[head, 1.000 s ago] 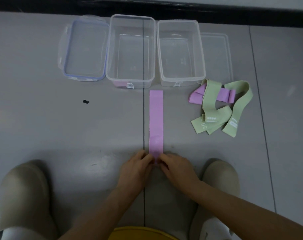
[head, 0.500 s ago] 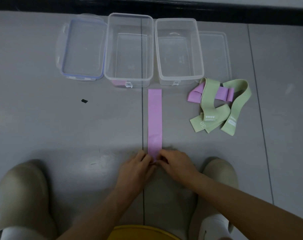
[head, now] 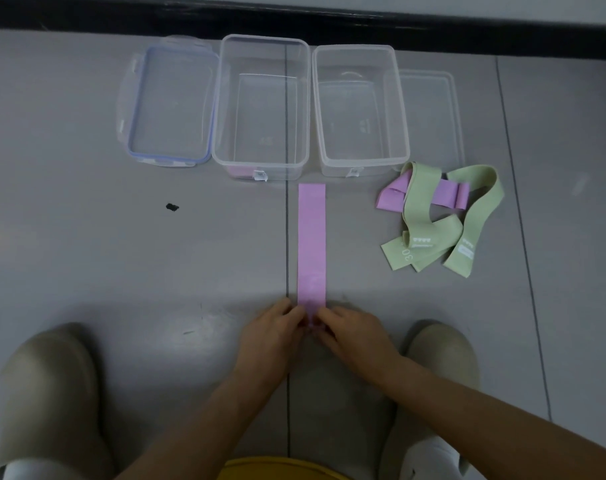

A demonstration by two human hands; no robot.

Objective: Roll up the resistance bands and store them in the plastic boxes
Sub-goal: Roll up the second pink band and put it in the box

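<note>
Currently, I have both grips at the near end of the flat pink band point(head: 312, 244): left hand point(head: 273, 336) and right hand point(head: 353, 336) each pinch it on the floor, apparently starting the roll. Its far end lies near the left box point(head: 225, 98) and right box point(head: 320, 109). A pink shape low in the left box may be 1 stored roll. The tangled bands point(head: 417, 199) beside the right box are not yet rolled, so most work seems left.

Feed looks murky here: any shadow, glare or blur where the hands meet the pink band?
Head view: dim overall; shadow darkens the floor around the left hand and right hand; the near end of the pink band looks soft; no glare there.
</note>
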